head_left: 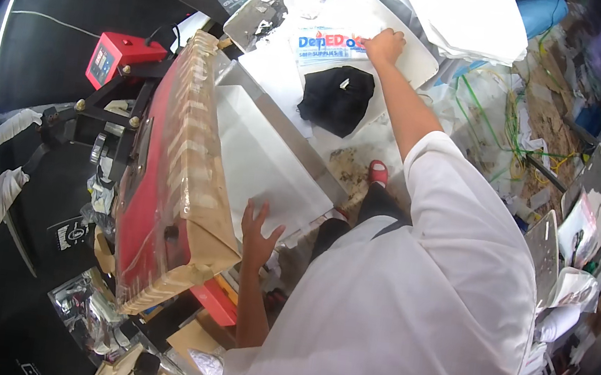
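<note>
My right hand (386, 48) reaches to the far end of a white table (422, 64). Its fingers are bent and pinch the right edge of a clear sheet printed in blue and red (325, 47). Just below that sheet lies a folded black cloth (340, 97) with a small white tag. My left hand (259, 235) has its fingers spread and holds nothing. It is at the near end of the pale flat lower plate (263, 157) of a heat press; whether it touches the plate I cannot tell. The raised red upper part (157, 178) of the press, edged with brown tape, stands left of the plate.
A red control box (118, 59) sits behind the press on its black arms. White sheets (468, 18) are stacked at the far right. Green straps (483, 116) and scraps litter the floor on the right, beside leaning boards (543, 252). A foot in a red slipper (378, 172) shows below the table.
</note>
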A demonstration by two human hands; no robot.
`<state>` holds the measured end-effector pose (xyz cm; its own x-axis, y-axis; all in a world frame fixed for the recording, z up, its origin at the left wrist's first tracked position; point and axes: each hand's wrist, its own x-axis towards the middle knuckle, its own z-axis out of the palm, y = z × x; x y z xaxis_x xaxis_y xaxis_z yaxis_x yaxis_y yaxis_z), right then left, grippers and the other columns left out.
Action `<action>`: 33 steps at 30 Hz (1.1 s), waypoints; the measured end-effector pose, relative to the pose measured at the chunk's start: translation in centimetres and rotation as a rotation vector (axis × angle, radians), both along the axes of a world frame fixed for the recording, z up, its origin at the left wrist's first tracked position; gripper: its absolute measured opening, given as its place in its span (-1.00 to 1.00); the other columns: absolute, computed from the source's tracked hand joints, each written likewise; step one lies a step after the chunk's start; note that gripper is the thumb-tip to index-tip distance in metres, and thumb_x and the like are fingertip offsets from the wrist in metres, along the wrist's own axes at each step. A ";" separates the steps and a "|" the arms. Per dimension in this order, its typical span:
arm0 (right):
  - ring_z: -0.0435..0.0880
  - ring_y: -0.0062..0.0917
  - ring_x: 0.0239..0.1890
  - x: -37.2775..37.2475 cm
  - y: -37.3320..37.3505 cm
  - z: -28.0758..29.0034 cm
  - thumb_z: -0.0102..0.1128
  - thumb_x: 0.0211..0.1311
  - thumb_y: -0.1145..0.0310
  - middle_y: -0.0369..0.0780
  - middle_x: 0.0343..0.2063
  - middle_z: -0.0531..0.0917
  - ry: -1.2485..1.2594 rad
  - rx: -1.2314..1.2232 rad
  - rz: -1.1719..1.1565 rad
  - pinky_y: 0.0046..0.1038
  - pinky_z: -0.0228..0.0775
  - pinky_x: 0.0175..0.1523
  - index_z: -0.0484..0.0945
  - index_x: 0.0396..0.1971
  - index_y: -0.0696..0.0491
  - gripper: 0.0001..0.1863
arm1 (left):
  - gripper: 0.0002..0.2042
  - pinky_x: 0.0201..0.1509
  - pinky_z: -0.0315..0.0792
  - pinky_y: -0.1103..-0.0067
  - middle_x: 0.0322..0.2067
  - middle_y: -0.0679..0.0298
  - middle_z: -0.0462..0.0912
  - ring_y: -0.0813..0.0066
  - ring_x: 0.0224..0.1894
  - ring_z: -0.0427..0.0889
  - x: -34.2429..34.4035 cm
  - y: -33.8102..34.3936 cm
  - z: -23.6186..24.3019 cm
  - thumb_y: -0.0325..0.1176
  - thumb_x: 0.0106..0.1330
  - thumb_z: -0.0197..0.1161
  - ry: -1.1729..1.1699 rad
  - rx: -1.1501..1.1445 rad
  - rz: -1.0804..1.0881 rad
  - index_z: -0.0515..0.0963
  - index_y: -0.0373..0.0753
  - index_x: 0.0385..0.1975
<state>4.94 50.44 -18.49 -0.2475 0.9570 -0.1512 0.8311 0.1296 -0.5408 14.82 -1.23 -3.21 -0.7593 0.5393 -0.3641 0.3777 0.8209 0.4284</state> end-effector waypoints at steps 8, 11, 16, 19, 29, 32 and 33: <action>0.69 -0.33 -0.26 3.1 -1.7 3.1 0.46 -0.10 0.19 -0.17 -0.41 0.70 0.421 -0.086 0.201 -0.37 0.50 -0.10 0.68 -0.29 0.09 -0.63 | -0.33 0.39 0.14 0.28 0.36 0.04 0.17 0.08 0.39 0.14 0.3 -0.7 -0.5 -0.26 0.09 0.46 0.062 0.015 0.007 0.38 -0.04 0.26; 0.69 -0.46 -0.32 8.6 -4.5 9.6 0.41 -0.02 0.29 -0.21 -0.47 0.71 0.556 -0.261 0.524 -0.44 0.49 -0.15 0.68 -0.26 0.10 -0.70 | -0.39 0.35 0.19 0.27 0.23 0.02 0.36 0.04 0.31 0.26 -0.5 1.9 0.4 -0.30 0.09 0.44 0.061 0.137 0.027 0.42 -0.22 0.18; 0.62 -0.65 -0.35 14.0 -11.3 21.7 0.32 0.07 0.49 -0.27 -0.45 0.69 0.535 -0.709 1.113 -0.55 0.44 -0.18 0.64 -0.26 0.19 -0.80 | -0.47 0.22 0.35 0.38 0.05 0.11 0.57 0.20 0.11 0.50 -1.4 14.0 7.6 -0.42 0.04 0.48 0.271 0.838 -0.150 0.48 -0.32 0.06; 0.61 -0.69 -0.33 15.1 -13.7 25.3 0.33 0.07 0.52 -0.30 -0.40 0.68 0.500 -0.767 1.358 -0.62 0.44 -0.14 0.61 -0.18 0.21 -0.73 | -0.52 0.11 0.42 0.50 -0.10 0.19 0.66 0.45 -0.05 0.58 -2.7 15.6 9.4 -0.40 0.11 0.44 -0.566 0.630 -0.241 0.50 -0.35 0.06; 0.61 -0.64 -0.24 23.8 -22.4 21.0 0.36 0.09 0.48 -0.24 -0.20 0.70 0.505 -0.855 0.890 -0.55 0.42 -0.02 0.67 -0.19 0.16 -0.75 | -0.80 0.04 0.40 0.63 -0.06 0.22 0.62 0.58 -0.07 0.55 -2.3 10.3 5.1 -0.48 0.32 0.20 -0.913 1.439 0.577 0.60 -0.45 -0.14; 0.61 -0.59 -0.20 23.5 -24.4 20.7 0.35 0.01 0.55 -0.19 -0.10 0.67 0.634 -0.738 0.603 -0.52 0.43 -0.01 0.72 -0.34 0.14 -0.85 | -0.81 0.07 0.43 0.58 -0.06 0.12 0.63 0.44 -0.04 0.59 -3.3 4.9 3.1 -0.50 0.22 0.28 -0.666 1.353 0.369 0.64 -0.32 -0.18; 0.61 -0.59 -0.20 23.5 -24.1 20.5 0.35 0.01 0.55 -0.19 -0.10 0.67 0.623 -0.743 0.610 -0.52 0.43 -0.01 0.72 -0.34 0.14 -0.85 | -0.81 0.08 0.44 0.57 -0.06 0.08 0.64 0.40 -0.03 0.60 -3.4 3.4 3.1 -0.51 0.18 0.31 -0.589 1.320 0.304 0.65 -0.28 -0.19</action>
